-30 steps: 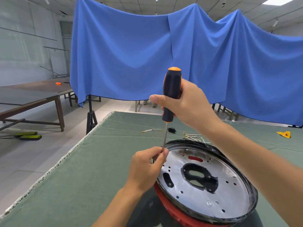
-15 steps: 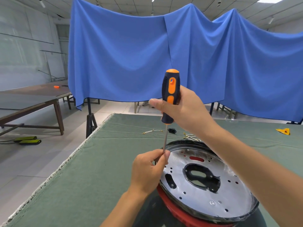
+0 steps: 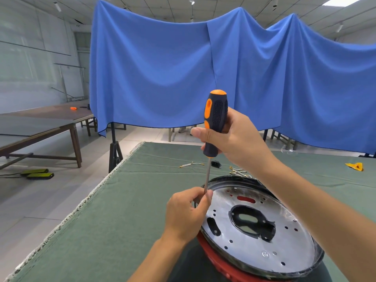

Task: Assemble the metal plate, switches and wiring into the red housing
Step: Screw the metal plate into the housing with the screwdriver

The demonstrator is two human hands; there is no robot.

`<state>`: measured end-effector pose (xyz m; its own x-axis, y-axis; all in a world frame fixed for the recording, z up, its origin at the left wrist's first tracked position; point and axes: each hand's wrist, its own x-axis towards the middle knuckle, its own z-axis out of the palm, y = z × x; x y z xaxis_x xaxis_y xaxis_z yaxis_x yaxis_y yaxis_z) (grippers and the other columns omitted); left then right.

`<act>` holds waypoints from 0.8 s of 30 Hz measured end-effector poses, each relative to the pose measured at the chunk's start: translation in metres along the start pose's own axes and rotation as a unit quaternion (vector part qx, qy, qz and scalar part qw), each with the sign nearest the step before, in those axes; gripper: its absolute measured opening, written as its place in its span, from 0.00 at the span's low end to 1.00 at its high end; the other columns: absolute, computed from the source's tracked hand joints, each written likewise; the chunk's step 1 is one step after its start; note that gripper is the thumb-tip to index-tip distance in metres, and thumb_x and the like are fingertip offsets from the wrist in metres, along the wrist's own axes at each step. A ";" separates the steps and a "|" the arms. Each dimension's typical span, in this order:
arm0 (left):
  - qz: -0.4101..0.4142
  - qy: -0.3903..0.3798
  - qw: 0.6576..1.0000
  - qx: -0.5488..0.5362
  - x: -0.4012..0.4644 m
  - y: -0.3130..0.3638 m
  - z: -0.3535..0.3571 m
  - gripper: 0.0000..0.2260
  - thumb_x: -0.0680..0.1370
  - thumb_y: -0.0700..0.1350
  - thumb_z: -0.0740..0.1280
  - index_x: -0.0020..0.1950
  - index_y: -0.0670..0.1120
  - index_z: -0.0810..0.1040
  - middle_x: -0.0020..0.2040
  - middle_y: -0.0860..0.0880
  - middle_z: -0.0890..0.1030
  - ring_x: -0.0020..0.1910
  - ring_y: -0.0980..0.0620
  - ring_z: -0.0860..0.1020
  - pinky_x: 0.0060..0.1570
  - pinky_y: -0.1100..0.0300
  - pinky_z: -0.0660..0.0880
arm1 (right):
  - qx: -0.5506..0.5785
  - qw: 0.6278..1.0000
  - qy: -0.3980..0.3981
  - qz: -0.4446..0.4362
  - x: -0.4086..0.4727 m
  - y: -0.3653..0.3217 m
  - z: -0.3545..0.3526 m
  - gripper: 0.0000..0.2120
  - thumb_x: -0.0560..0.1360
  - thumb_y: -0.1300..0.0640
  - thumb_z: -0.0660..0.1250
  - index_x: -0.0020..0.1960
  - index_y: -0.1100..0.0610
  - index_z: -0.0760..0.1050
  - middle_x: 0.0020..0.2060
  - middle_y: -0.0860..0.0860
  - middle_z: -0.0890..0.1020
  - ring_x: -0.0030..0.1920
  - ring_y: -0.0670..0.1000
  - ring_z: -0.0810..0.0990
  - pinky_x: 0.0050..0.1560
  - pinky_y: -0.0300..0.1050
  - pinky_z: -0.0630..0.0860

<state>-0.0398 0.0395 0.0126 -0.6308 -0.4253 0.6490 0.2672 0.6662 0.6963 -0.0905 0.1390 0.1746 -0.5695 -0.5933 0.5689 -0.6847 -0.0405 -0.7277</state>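
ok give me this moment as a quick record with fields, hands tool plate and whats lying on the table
right hand: right hand grips the black and orange handle of the screwdriver, held upright
left hand: left hand pinches the lower shaft at the plate's left edge; tip hidden
plate: round metal plate sits tilted on the red housing
table: green cloth table
loose parts: wires and a small black part lie beyond the plate
far right: yellow object, too small to identify
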 end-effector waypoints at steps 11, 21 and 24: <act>-0.027 0.008 0.998 -0.049 -0.001 0.000 0.001 0.21 0.74 0.58 0.56 0.37 0.48 0.82 0.32 0.51 0.82 0.34 0.52 0.81 0.37 0.49 0.76 | 0.015 0.999 -0.019 0.023 -0.003 0.004 -0.003 0.14 0.70 0.57 0.74 0.46 0.65 0.73 0.38 0.62 0.80 0.39 0.58 0.84 0.47 0.62 0.80; -0.059 0.035 0.996 -0.047 0.001 0.001 0.005 0.21 0.75 0.58 0.48 0.39 0.53 0.79 0.34 0.57 0.82 0.34 0.56 0.80 0.39 0.49 0.77 | 0.087 0.990 -0.080 0.074 -0.006 0.001 -0.007 0.08 0.76 0.62 0.65 0.55 0.58 0.72 0.49 0.54 0.83 0.45 0.50 0.84 0.48 0.43 0.77; -0.059 0.041 0.997 -0.041 0.001 0.003 0.005 0.20 0.75 0.59 0.48 0.38 0.55 0.77 0.35 0.58 0.82 0.33 0.57 0.80 0.39 0.51 0.77 | 0.116 0.985 -0.115 0.063 -0.009 -0.001 -0.011 0.07 0.77 0.64 0.65 0.54 0.57 0.74 0.45 0.51 0.84 0.46 0.51 0.85 0.50 0.44 0.79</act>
<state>-0.0437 0.0441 0.0133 -0.6010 -0.5488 0.5811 0.2556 0.5570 0.7902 -0.0896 0.1532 0.1748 -0.5071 -0.7707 0.3858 -0.4775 -0.1214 -0.8702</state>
